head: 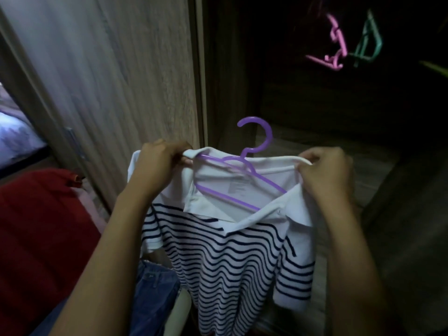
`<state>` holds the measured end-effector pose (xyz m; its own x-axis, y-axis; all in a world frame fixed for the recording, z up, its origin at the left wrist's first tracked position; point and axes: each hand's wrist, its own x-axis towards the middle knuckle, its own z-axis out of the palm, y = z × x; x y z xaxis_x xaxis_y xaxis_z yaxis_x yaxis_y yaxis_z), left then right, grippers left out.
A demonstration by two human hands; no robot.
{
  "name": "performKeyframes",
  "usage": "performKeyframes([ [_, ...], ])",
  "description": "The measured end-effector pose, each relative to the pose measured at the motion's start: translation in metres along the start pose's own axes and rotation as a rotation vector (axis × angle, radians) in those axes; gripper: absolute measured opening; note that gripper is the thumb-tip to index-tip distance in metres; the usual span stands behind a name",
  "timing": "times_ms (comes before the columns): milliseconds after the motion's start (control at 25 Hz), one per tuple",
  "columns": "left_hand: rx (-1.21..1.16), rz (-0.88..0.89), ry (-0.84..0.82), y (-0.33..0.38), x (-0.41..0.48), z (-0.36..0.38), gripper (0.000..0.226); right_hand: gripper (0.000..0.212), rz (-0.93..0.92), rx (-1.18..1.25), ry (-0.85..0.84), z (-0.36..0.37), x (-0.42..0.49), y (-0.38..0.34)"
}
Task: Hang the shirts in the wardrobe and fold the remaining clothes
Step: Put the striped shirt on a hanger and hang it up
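Observation:
A white polo shirt with navy stripes (pixel 232 258) hangs in front of me with a purple plastic hanger (pixel 254 146) inside its neck opening, hook up. My left hand (pixel 160 161) pinches the collar at the left shoulder. My right hand (pixel 327 170) grips the collar edge at the right shoulder. Both hands hold the shirt in front of the dark open wardrobe (pixel 339 105).
A pink hanger (pixel 334 44) and a teal hanger (pixel 368 42) hang empty inside the wardrobe at upper right. The wooden wardrobe door (pixel 121 81) stands at the left. A red garment (pixel 41 234) and blue jeans (pixel 155 287) lie at lower left.

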<state>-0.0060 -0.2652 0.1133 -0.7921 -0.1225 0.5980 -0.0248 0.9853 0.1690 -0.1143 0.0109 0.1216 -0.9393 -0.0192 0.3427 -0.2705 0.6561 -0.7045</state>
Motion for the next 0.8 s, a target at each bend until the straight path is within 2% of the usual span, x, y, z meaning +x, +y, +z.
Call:
performKeyframes([
  [120, 0.046, -0.016, 0.034, 0.0, 0.002, 0.0, 0.028, 0.02, -0.138, 0.004, 0.112, -0.013, -0.016, -0.02],
  [200, 0.059, -0.044, 0.104, 0.005, -0.001, 0.001, 0.02, 0.016, -0.234, 0.007, 0.003, -0.017, -0.022, -0.026],
  [280, 0.006, -0.102, 0.207, 0.009, -0.006, 0.002, 0.019, 0.013, -0.24, 0.252, -0.192, -0.017, -0.021, -0.028],
  [360, -0.076, -0.168, 0.28, 0.01, -0.01, 0.001, 0.023, 0.02, -0.222, 0.416, -0.181, -0.014, -0.016, -0.024],
  [440, -0.138, -0.213, 0.307, 0.005, -0.011, 0.001, 0.024, 0.013, -0.319, 0.214, -0.121, -0.011, -0.007, -0.013],
  [520, -0.171, -0.213, 0.292, 0.001, -0.012, 0.001, 0.023, 0.033, -0.368, -0.063, -0.158, -0.009, -0.004, -0.003],
  [600, -0.223, -0.17, 0.268, 0.004, -0.011, 0.002, 0.022, 0.037, -0.373, -0.204, -0.113, -0.008, -0.003, 0.001],
  [680, -0.252, -0.139, 0.247, 0.011, -0.011, 0.001, 0.02, 0.027, -0.411, -0.197, -0.076, -0.006, -0.003, 0.001],
  [800, -0.341, -0.172, 0.242, 0.014, -0.011, -0.005, 0.024, 0.011, -0.434, -0.035, -0.088, -0.001, -0.007, 0.003],
])
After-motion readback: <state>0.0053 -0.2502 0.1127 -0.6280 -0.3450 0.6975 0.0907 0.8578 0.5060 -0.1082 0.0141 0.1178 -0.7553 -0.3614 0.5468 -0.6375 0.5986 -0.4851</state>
